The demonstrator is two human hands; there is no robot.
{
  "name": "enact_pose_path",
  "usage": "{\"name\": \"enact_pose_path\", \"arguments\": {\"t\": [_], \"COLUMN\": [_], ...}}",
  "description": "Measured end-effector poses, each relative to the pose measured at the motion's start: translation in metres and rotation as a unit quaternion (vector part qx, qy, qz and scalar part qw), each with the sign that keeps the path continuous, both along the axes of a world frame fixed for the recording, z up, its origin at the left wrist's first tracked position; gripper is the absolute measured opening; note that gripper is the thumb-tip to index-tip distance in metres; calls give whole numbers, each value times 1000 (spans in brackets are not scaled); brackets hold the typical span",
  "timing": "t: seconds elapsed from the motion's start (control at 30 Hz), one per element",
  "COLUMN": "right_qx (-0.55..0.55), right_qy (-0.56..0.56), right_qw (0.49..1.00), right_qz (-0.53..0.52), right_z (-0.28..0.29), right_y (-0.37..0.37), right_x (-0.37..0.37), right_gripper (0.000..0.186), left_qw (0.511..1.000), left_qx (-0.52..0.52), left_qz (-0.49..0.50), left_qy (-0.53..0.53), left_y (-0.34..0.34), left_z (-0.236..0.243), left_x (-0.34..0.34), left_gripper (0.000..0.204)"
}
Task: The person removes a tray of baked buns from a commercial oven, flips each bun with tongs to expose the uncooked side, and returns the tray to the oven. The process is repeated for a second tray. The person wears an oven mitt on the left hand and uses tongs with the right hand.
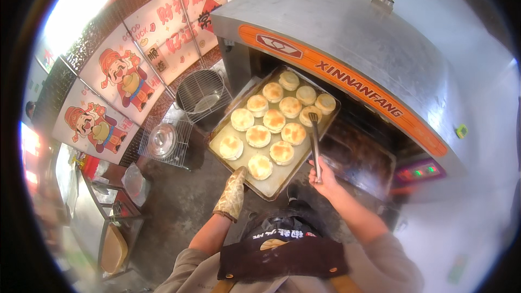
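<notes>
A metal baking tray [269, 185] rests partly in the oven's mouth and slants out toward me. Several round, flat buns [273, 121] with browned tops sit on it in rows. My left hand [231, 195], in a patterned oven mitt, grips the tray's near corner. My right hand [323, 178] is closed round the handle of metal tongs [315, 146] with a dark slotted head. That head lies over a bun at the tray's right side; whether it touches the bun I cannot tell.
The large steel oven [336, 27] with an orange front band stands ahead, with a lit control panel [420, 172] at its right. To the left are a round wire rack [202, 93] and a metal lid [162, 141] on another rack. A side table [89, 228] stands lower left.
</notes>
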State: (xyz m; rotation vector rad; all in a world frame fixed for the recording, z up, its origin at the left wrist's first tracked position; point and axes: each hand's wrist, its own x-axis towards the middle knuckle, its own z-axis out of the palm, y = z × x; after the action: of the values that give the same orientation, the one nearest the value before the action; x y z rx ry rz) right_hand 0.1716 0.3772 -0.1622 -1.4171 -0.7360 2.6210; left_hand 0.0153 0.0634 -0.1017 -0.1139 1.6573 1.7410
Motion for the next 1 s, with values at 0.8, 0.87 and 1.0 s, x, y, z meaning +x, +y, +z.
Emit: {"name": "enact_pose_path", "arguments": {"t": [0.8,0.87,1.0], "right_qx": [812,797,742], "right_qy": [-325,-317,-177], "right_qw": [250,275,518], "right_qz": [415,433,388], "right_z": [82,95,109], "right_y": [76,70,83], "right_x": [60,68,51], "right_gripper": [56,55,49], "left_qw": [997,991,994], "left_qx": [68,99,83], "left_qz": [5,21,17], "left_qy": [-41,-87,-61], "left_y": [-6,-6,-7], "left_z": [-28,-23,-13], "left_x": [-5,-4,2], "left_gripper": [58,58,59]}}
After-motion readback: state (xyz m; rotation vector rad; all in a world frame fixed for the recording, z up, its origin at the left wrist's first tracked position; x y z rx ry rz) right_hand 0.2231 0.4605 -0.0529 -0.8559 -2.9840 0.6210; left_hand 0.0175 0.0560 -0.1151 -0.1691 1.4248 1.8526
